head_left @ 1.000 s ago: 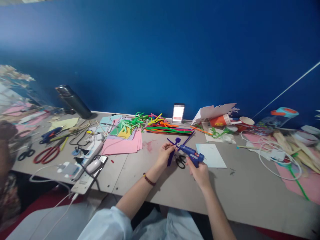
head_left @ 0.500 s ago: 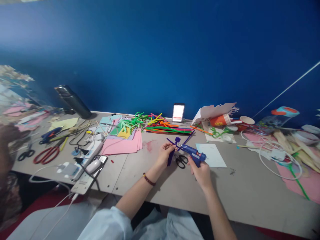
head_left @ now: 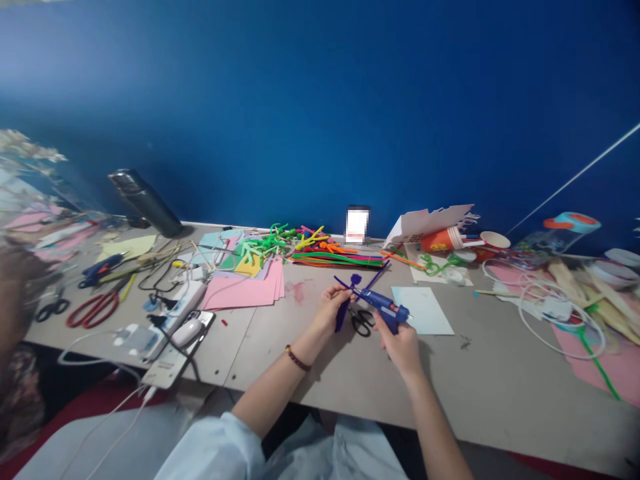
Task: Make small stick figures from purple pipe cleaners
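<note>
My left hand (head_left: 334, 304) is closed on a purple pipe-cleaner figure (head_left: 355, 281), which has a round top, thin arms sticking out to both sides and a part hanging below my fingers. In my right hand (head_left: 400, 341) is a blue glue gun (head_left: 381, 304), gripped by its handle. Its nozzle points left and meets or nearly meets the middle of the purple figure; I cannot tell whether they touch. Black-handled scissors (head_left: 362, 323) lie on the table just under the two hands.
A white sheet (head_left: 423, 311) lies right of the glue gun. Behind are bundled pipe cleaners (head_left: 338, 260) and a phone (head_left: 358, 225). Pink paper (head_left: 245, 291) and a power strip (head_left: 179, 313) lie to the left, paper cups (head_left: 441, 240) to the right. Another person's blurred arm (head_left: 15, 293) shows far left.
The glue gun has shifted slightly left and up toward the purple figure, my right hand moving with it. My left hand stays nearly still.
</note>
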A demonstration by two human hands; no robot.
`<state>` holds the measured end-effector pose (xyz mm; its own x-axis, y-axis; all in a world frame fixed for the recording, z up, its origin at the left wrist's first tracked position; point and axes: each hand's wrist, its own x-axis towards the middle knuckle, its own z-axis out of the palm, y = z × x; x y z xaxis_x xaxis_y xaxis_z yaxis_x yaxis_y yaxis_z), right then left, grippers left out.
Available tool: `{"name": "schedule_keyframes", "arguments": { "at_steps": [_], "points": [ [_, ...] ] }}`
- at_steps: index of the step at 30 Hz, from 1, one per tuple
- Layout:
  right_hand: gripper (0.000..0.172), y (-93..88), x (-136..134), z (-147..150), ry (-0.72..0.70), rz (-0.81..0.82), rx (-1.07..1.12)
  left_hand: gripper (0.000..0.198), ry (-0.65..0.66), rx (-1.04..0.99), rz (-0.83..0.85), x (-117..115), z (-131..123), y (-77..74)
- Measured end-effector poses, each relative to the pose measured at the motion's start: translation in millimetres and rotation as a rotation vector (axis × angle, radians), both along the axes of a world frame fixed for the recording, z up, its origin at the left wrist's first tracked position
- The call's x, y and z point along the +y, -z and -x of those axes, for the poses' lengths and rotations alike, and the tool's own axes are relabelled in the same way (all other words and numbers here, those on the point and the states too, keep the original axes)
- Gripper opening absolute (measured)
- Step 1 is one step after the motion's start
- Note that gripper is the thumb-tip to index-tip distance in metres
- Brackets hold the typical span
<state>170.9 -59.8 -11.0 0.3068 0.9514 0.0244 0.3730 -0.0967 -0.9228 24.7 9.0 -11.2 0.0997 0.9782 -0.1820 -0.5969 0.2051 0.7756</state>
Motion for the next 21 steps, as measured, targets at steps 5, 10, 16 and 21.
{"name": "schedule_keyframes", "arguments": {
  "at_steps": [5,10,16,21],
  "points": [
    [0.042,4.1,0,-2,0.039,-0.005,-0.065,0.026,-0.004,-0.025,0.018,1,0,1.8],
    [0.044,2.5,0,-8,0.076,0.029,0.064,0.029,-0.014,-0.006,0.029,2,1,3.3],
    [0.046,-2.0,1,-25,0.183,0.059,0.469,0.030,-0.009,-0.030,0.037,1,2,1.7],
    [0.053,-3.0,-1,-54,0.213,0.071,0.567,0.030,-0.019,-0.006,0.033,2,1,3.9]
  ]
}}
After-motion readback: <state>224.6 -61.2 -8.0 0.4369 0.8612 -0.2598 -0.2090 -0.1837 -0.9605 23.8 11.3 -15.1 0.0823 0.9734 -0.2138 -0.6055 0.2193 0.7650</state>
